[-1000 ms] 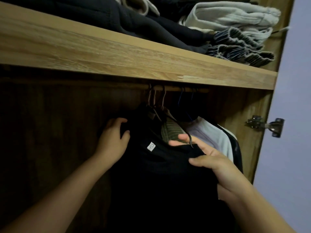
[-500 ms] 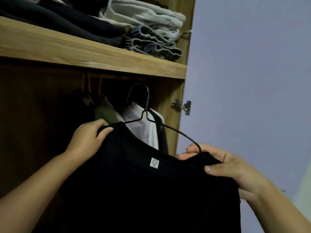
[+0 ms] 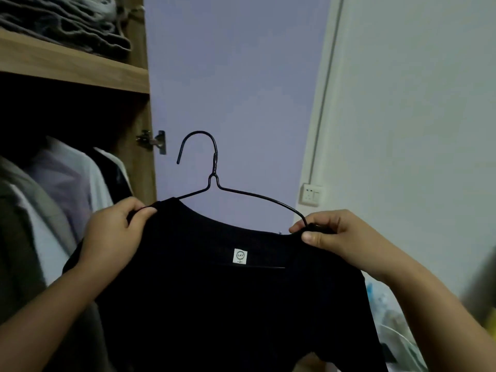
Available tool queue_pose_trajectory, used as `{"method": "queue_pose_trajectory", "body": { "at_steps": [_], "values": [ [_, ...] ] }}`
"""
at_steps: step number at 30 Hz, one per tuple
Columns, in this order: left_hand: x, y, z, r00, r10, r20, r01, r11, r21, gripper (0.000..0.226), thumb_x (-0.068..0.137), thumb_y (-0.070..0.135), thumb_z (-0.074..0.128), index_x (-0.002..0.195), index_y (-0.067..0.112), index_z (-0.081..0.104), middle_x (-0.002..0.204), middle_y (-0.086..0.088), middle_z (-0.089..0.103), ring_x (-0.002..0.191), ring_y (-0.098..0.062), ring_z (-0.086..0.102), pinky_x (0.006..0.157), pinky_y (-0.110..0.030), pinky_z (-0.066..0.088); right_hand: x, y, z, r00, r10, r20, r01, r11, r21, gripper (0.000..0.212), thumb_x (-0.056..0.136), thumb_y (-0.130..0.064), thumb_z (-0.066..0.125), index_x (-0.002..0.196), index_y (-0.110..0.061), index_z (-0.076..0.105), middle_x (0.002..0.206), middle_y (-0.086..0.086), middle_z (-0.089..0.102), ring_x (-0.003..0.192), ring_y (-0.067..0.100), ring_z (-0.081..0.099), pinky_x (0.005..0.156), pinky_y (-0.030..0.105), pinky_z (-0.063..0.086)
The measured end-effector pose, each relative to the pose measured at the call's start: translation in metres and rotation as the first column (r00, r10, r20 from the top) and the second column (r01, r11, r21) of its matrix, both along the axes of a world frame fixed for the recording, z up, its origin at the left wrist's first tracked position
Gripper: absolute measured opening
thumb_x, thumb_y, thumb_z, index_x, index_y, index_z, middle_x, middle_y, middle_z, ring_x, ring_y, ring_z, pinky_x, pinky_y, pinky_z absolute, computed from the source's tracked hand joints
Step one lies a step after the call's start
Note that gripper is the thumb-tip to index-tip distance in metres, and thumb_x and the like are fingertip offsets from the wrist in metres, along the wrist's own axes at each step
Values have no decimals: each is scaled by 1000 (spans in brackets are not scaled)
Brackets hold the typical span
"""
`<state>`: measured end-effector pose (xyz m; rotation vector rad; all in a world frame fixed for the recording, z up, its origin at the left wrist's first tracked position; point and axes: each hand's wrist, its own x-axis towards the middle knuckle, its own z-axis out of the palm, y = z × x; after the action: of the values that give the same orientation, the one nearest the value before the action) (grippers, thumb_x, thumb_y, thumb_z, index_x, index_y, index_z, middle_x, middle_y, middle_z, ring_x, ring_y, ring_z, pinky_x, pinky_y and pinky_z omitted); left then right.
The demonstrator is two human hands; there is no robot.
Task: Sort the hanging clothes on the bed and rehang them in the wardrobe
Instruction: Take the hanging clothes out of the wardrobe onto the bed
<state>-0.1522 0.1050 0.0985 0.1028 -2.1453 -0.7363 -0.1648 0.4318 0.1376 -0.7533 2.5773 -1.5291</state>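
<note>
A black shirt [image 3: 228,299] with a small white neck label hangs on a black wire hanger [image 3: 214,178], held up in front of the open wardrobe door [image 3: 230,89]. My left hand [image 3: 112,237] grips the shirt's left shoulder over the hanger end. My right hand [image 3: 341,237] pinches the right shoulder and the hanger wire. The hanger's hook is free in the air, off the rail. Several hung clothes [image 3: 67,189] in white, grey and dark cloth stay inside the wardrobe at the left.
A wooden shelf [image 3: 72,65] with folded grey clothes [image 3: 64,20] runs across the top left. The wardrobe side panel carries a metal hinge [image 3: 153,140]. A wall socket [image 3: 311,194] sits on the white wall at the right. Blurred clutter lies at the lower right.
Both hands have carried the black shirt and its hanger out of the wardrobe and to the right. The view has swung right, away from the rail toward the door and wall.
</note>
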Motion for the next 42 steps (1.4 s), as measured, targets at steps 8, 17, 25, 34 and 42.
{"method": "queue_pose_trajectory", "body": {
  "at_steps": [8, 17, 25, 34, 42],
  "values": [
    [-60, 87, -11, 926, -347, 152, 328, 935, 138, 18, 83, 23, 66, 69, 12, 65, 69, -1, 65, 73, -23, 59, 62, -29, 40, 19, 81, -38, 839, -486, -243, 523, 845, 115, 15, 85, -20, 66, 73, -29, 67, 73, -3, 70, 68, 7, 61, 65, 19, 45],
    [-102, 191, -18, 607, -720, 338, 723, 676, 141, 21, 80, 21, 70, 61, 16, 64, 64, -3, 67, 68, -17, 61, 63, -22, 40, 83, 143, -71, 557, -801, -219, 826, 562, 44, 15, 85, -8, 64, 77, -20, 67, 73, -4, 67, 71, 7, 62, 66, 19, 43],
    [-89, 298, -37, 306, -875, 376, 903, 392, 175, 21, 79, 18, 71, 59, 18, 64, 61, 2, 66, 64, -14, 61, 61, -23, 41, 181, 176, -91, 234, -956, -176, 972, 230, 42, 23, 86, -9, 64, 74, -29, 65, 77, -6, 67, 75, 6, 62, 66, 20, 45],
    [1, 435, -46, -20, -908, 419, 980, 66, 189, 19, 80, 22, 71, 61, 21, 64, 64, 1, 65, 68, -14, 60, 63, -25, 42, 327, 221, -96, -121, -978, -171, 984, -141, 111, 18, 85, -18, 66, 76, -33, 64, 79, -11, 67, 79, 10, 63, 70, 25, 45],
    [91, 544, -62, -198, -861, 469, 974, -118, 195, 13, 81, 25, 70, 70, 18, 68, 70, 0, 65, 74, -17, 59, 65, -30, 41, 432, 265, -99, -320, -938, -135, 935, -336, 116, 7, 86, -12, 65, 86, -16, 70, 82, -3, 69, 79, 15, 64, 71, 28, 47]
  ]
}}
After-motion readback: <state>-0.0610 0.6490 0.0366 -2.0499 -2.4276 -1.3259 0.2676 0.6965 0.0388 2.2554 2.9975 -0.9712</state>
